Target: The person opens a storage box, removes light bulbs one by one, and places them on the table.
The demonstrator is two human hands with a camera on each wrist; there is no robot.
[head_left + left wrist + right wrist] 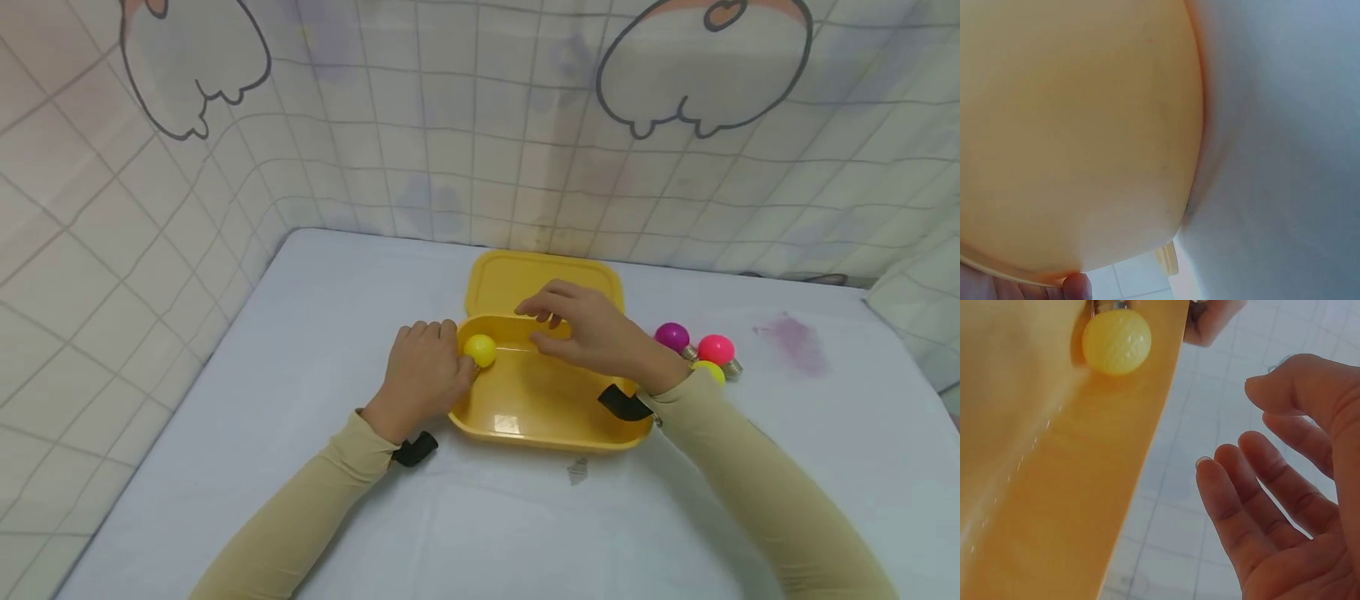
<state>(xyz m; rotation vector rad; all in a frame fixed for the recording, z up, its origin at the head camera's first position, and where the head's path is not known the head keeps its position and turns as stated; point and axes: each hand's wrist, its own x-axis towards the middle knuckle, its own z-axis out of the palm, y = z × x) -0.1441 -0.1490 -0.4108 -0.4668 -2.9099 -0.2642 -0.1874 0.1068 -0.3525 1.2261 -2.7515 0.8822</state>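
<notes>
A yellow plastic lunch box [551, 442] stands on the table with its lid [543, 279] folded open behind it. My left hand [426, 371] grips the box's left rim, a fingertip [1077, 287] showing at the rim in the left wrist view. Inside, at the left end, lies a yellow light bulb [480, 351], its base beside the left thumb; the right wrist view shows its round yellow globe [1116, 342]. Above the back right of the box hovers my right hand [588, 329], fingers apart and holding nothing.
Right of the box lie a purple bulb [672, 336], a pink bulb [716, 349] and another yellow bulb [708, 372], partly behind the right sleeve. A patterned curtain [450, 150] hangs along the back of the white table [487, 525]. A pinkish stain [797, 342] marks the cloth.
</notes>
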